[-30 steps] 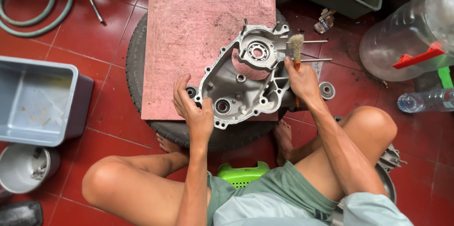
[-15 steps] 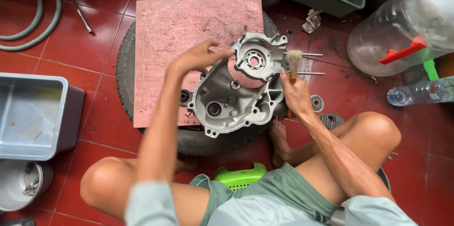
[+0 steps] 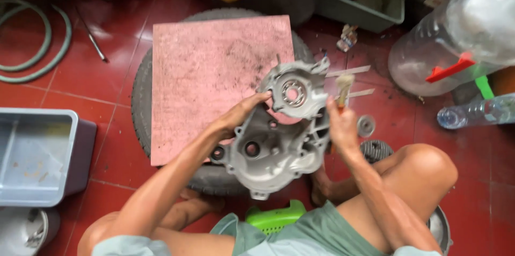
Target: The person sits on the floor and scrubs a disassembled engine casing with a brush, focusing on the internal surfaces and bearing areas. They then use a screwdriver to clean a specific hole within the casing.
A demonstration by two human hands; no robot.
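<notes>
Both your hands are busy: your left hand (image 3: 244,114) grips the grey engine casing (image 3: 279,138) tilted over the pink board (image 3: 209,79) on the tyre (image 3: 140,100), your right hand (image 3: 342,124) holds a brush (image 3: 343,87) beside its rim, so cleaning looks underway, unfinished.

My left hand (image 3: 241,116) and right hand (image 3: 341,126) are bare, with no gloves, rings or watch. My forearms are uncovered, and pale grey-green short sleeves show at my shoulders. I wear sage-green shorts, knees and feet bare.
</notes>
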